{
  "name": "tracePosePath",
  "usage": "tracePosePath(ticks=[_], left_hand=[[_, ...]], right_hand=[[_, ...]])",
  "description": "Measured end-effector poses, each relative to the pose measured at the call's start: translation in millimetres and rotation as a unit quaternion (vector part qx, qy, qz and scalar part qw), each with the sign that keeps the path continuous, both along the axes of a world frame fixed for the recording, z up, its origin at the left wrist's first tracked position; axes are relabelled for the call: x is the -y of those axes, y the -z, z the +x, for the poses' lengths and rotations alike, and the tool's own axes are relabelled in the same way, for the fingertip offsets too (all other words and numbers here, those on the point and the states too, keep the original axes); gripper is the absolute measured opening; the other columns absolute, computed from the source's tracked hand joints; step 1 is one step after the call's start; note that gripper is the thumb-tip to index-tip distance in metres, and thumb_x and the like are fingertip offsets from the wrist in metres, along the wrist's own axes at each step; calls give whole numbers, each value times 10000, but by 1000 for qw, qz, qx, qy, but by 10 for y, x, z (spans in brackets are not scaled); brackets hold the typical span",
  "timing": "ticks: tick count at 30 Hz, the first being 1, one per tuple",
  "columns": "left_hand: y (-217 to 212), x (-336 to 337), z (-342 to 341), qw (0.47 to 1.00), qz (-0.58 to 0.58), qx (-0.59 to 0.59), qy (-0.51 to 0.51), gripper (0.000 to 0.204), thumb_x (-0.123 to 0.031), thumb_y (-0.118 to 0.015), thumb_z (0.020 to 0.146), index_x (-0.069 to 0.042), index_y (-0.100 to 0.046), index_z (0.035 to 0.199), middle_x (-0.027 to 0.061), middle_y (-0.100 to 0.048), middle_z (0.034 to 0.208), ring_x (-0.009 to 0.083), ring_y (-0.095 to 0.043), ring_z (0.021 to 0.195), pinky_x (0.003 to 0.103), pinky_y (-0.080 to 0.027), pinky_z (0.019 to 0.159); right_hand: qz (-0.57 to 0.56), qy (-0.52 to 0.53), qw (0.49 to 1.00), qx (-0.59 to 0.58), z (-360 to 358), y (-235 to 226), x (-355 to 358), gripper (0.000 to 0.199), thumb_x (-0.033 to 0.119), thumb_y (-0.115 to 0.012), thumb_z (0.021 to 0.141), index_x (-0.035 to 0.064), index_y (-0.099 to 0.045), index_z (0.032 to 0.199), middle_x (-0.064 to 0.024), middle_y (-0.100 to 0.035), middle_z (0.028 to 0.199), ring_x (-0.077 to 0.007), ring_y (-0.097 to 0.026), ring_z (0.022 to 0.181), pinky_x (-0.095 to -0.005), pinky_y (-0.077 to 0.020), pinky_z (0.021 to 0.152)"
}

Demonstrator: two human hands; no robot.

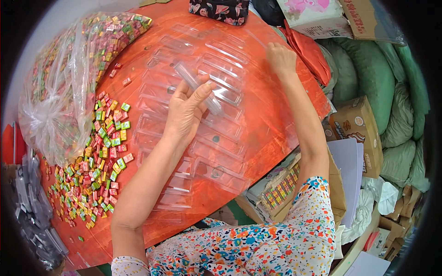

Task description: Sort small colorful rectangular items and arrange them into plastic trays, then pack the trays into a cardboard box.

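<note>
My left hand (185, 110) holds a clear plastic tube-like box (197, 86) tilted over the middle of a round red table (271, 124). My right hand (281, 59) rests farther back on the table, its fingers closed at the edge of the clear plastic trays; I cannot tell whether it grips one. Several clear oblong plastic trays (216, 138) lie in rows across the table under both hands. Small wrapped candies (99, 156) in red, green and yellow lie scattered to the left of my left forearm.
A large clear bag of the same candies (69, 78) slumps at the table's left. Grey plastic pieces (32, 202) pile at the lower left. Cardboard boxes (357, 124), green sacks (386, 87) and papers crowd the right. A floral bag (218, 10) sits at the far edge.
</note>
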State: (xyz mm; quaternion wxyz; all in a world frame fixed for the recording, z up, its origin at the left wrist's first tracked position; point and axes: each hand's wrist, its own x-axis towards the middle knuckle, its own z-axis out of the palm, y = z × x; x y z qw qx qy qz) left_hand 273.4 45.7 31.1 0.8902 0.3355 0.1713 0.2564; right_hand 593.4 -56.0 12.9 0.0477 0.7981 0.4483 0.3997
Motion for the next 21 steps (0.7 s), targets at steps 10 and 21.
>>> tracePosePath(ticks=[10,21], left_hand=[[4,-32,-19,1000,0,-23,-4,626,-124,-773,836,-32,-440,1357,78,-557,1263,187,-598,1065,344,-517,869],[-32,136,75,999,2,38,21,462,-83,-732,867,-5,-488,1252,86,-576,1160,196,-624,999,352,-558,804]], right_hand=[[19,21,996,-85,-48,-28,-94,233,306,-604,897,109,-676,795,-84,-697,798,-253,-701,729,-368,-533,558],[18,-226,486,-844,-1575,-482,212,178,209,-735,868,34,-722,903,-18,-687,749,-71,-627,655,-215,-476,561]])
